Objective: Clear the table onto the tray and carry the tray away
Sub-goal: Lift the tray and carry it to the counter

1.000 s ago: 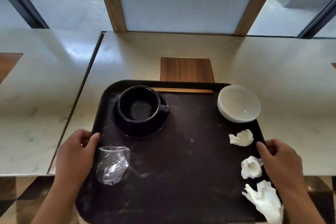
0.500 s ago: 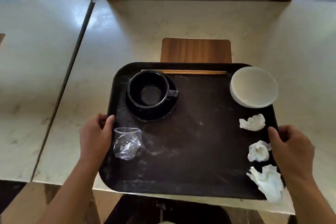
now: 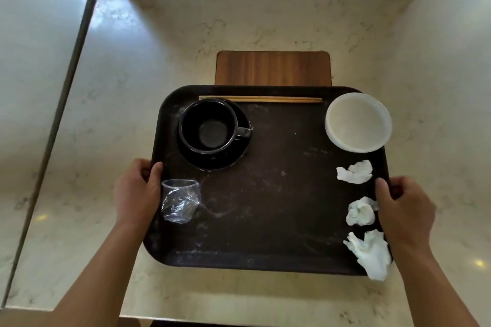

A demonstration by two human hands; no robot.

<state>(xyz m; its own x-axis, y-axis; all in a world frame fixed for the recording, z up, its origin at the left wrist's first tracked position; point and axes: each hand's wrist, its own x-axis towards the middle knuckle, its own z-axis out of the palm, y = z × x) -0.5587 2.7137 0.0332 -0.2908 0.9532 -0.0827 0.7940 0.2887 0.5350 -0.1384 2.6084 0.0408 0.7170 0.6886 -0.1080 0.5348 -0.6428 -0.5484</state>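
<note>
Your left hand (image 3: pixel 136 194) and right hand (image 3: pixel 406 210) kept gripping the side rims of the tray (image 3: pixel 279 194), its load unshifted, so clearing looked finished and only carrying remained.

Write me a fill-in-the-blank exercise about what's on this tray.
1. The black cup stands on a black ____.
2. ____ crumpled tissues lie along the right side of the tray.
3. The white bowl sits in the tray's far ____ corner.
Missing words: saucer; three; right.
</note>
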